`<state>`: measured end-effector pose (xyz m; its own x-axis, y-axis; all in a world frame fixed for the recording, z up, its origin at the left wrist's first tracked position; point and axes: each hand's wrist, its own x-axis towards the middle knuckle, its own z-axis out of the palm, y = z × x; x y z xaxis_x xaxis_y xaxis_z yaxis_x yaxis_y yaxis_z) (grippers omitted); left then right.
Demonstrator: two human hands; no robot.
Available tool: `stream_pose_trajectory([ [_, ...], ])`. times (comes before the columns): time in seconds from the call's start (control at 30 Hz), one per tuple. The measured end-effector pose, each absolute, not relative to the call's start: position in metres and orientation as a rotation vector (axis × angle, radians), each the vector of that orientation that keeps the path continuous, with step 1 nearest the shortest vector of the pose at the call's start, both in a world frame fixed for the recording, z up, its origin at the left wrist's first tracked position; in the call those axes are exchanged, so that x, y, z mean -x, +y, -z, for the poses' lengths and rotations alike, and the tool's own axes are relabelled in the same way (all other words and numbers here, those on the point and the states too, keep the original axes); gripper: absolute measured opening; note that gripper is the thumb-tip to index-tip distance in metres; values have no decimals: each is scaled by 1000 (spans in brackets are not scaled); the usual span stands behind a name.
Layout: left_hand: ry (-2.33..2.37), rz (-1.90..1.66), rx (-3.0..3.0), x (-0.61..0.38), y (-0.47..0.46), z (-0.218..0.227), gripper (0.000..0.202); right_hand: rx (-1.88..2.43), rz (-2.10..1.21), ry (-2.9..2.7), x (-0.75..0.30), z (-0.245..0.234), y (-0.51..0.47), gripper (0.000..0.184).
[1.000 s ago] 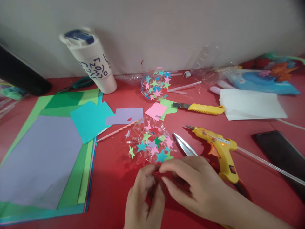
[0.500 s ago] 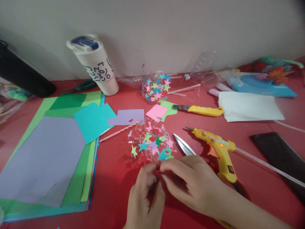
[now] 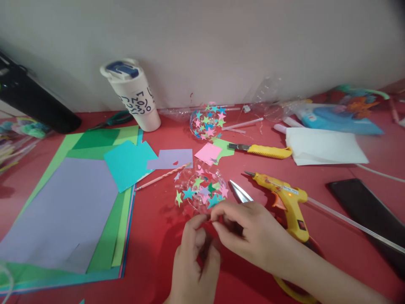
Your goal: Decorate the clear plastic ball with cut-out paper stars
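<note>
My left hand (image 3: 198, 257) and my right hand (image 3: 247, 234) meet at the fingertips, both pinched closed. Whatever lies between them is too small to make out. Just beyond the fingers rests a clear plastic ornament (image 3: 202, 191) dotted with paper stars in green, blue, pink and purple. The right fingers cover its near edge. Scissors (image 3: 241, 192) lie partly under my right hand, blades pointing away. To the right of that hand is a yellow glue gun (image 3: 287, 198) with a clear glue stick in its back and an orange light glowing.
Coloured paper sheets (image 3: 60, 211) are stacked at left. A pencil (image 3: 163, 176), paper scraps (image 3: 175, 159) and a yellow box cutter (image 3: 268, 151) lie beyond the ornament. A second starred ornament (image 3: 208, 121), a white tumbler (image 3: 136, 97) and a black bottle (image 3: 38, 97) stand along the wall. A phone (image 3: 370, 211) is at right.
The view has shifted slightly, so the things on the table appear a little lower. Both hands stay pinched together, and my right hand sits slightly closer to the near ornament.
</note>
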<state>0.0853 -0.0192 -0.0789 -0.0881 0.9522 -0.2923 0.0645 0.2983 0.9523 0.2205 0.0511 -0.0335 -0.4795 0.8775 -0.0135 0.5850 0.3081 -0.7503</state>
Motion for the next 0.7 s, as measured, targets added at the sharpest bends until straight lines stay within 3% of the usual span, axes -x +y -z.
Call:
stream_pose_trajectory([
  [0.17,1454,-983,-995,-87,-20,76,35,1353,-1036,-2136,-218,33,53,9],
  [0.47,1402,-1028,-1021,-89,-21,71,57,1381,-1040,-2177,-218,29,55,9],
  [0.7,1370,-1139,-1094,-86,-24,70,38,1319,-682,-2406,-220,20,53,12],
])
